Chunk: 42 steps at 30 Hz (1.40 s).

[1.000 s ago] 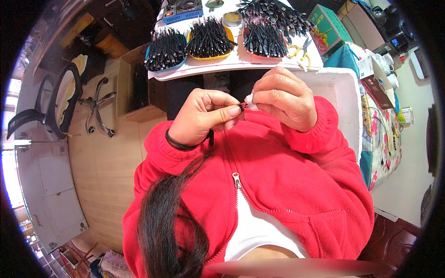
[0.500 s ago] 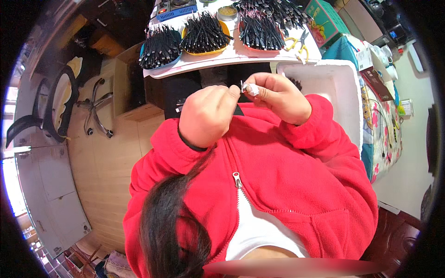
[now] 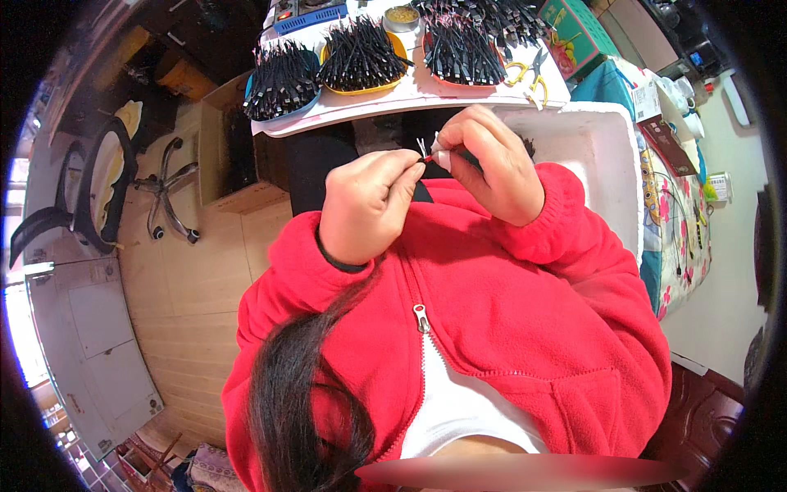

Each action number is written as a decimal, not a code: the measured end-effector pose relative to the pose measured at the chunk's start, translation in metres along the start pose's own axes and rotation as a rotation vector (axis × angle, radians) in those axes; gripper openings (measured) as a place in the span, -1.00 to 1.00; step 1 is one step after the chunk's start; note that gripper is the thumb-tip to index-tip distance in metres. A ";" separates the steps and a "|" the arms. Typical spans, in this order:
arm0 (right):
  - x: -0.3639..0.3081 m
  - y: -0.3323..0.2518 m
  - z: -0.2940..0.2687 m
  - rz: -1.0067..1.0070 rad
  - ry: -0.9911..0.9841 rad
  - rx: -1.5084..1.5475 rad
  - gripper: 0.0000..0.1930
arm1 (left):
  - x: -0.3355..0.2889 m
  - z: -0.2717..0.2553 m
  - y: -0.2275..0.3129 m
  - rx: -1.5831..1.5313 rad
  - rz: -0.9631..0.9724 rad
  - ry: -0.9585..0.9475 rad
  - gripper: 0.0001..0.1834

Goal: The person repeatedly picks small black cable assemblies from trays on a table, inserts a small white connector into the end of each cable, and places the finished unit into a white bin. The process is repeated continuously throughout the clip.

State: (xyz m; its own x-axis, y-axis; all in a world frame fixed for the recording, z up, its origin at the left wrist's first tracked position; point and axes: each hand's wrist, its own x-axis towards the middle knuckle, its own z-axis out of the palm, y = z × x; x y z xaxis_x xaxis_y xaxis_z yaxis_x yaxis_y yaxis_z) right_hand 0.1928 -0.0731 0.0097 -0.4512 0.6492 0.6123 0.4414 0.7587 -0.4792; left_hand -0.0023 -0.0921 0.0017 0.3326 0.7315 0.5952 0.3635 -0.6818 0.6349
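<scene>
A white table (image 3: pixel 393 98) spans the top of the view, its near edge bowed by the lens. Along that edge, from the left corner, sit a blue tray (image 3: pixel 315 100), a yellow tray (image 3: pixel 370 88) and a red tray (image 3: pixel 466 84), each heaped with thin black cables (image 3: pixel 361 53). Yellow-handled scissors (image 3: pixel 537 82) lie by the right corner; a round metal tin (image 3: pixel 402 18) stands behind the trays. Under the right corner is a white foam bin (image 3: pixel 605 164), thick-walled and matte. Pale boards make the floor (image 3: pixel 197 312) at left, where a shiny five-legged chair base (image 3: pixel 170 197) stands.

The person's jacket (image 3: pixel 500 287) is soft red fleece with a metal zip. Before the table's near edge, the left hand (image 3: pixel 365 201) is closed, thumb and fingers pinching a slim cable piece (image 3: pixel 428 159) with a red section and fine pale strands pointing upward. The piece bridges the narrow gap between both hands' fingertips. The right hand (image 3: pixel 488 164) is curled, its thumb and forefinger closed on the red end; something white (image 3: pixel 443 157) covers those fingertips, whether wrap or scrap I cannot tell
</scene>
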 end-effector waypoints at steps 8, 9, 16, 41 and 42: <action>-0.009 0.006 -0.004 1.023 -0.275 1.469 -0.79 | 0.000 0.001 -0.007 0.142 0.116 -0.097 -0.83; -0.007 0.006 -0.005 0.801 -0.277 1.094 -0.81 | -0.001 0.000 -0.006 0.011 0.021 -0.056 -0.85; -0.002 -0.006 -0.006 -0.171 0.058 -0.052 -0.75 | -0.004 -0.002 -0.002 -0.464 -0.349 -0.111 -0.90; 0.002 -0.001 -0.024 0.082 0.057 0.036 -0.89 | -0.018 -0.003 -0.014 -1.229 -0.364 -0.010 -0.87; 0.004 0.005 -0.027 0.004 0.102 -0.047 -0.89 | -0.018 -0.002 -0.015 -1.281 -0.386 -0.035 -0.87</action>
State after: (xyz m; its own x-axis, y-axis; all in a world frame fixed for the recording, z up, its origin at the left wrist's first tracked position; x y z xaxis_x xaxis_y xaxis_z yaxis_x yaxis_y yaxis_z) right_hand 0.2138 -0.0686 0.0267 -0.3690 0.6412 0.6729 0.4794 0.7515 -0.4532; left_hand -0.0155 -0.0948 -0.0180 0.4229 0.8638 0.2738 -0.6222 0.0572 0.7808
